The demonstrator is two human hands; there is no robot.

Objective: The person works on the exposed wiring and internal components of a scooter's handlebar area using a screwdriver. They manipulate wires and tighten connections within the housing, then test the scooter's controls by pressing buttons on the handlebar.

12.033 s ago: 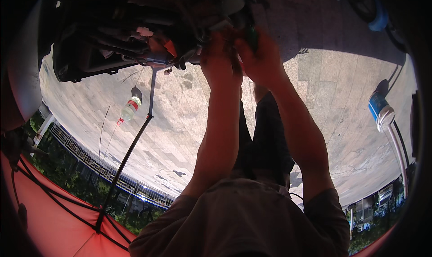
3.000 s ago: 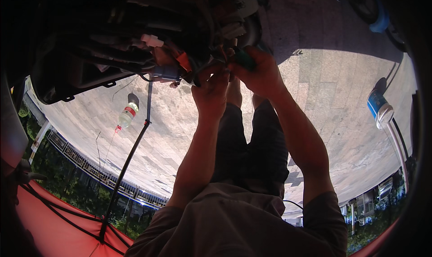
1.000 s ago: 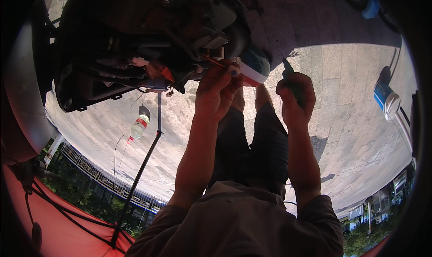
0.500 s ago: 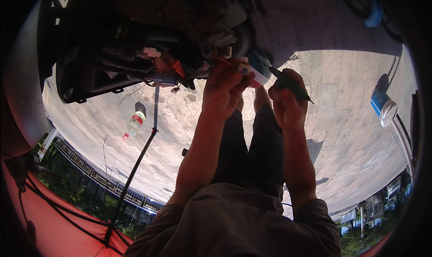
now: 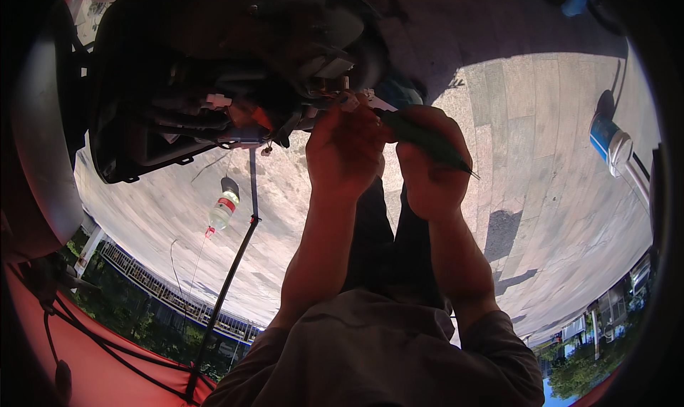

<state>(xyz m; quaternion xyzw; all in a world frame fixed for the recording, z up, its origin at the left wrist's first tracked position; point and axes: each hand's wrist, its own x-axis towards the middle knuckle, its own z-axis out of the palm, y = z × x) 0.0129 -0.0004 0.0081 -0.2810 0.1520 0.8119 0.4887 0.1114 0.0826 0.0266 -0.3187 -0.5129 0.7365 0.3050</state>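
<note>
My left hand (image 5: 344, 150) is closed, its fingertips up against the wiring under a dark machine housing (image 5: 235, 43). What it pinches is hidden by shadow and by my fingers; a small pale part (image 5: 349, 102) shows at their tips. Beside it, my right hand (image 5: 431, 168) grips a slim dark green tool (image 5: 427, 140) whose thin pointed end sticks out to the lower right. The tool's other end meets my left fingers, and its exact kind is unclear. Left of my hands, a white connector (image 5: 217, 100) and an orange piece (image 5: 258, 117) sit among dark cables.
A clear bottle with a red label (image 5: 224, 209) hangs on a cord beside a black pole (image 5: 231, 264). Red fabric (image 5: 121, 343) spans the lower left. At right a blue and white bucket (image 5: 609, 145) stands on the paved ground (image 5: 541, 136).
My right hand has moved left, bringing the green tool against my left hand. The left hand has shifted slightly left and down, and the whole view has tilted a little.
</note>
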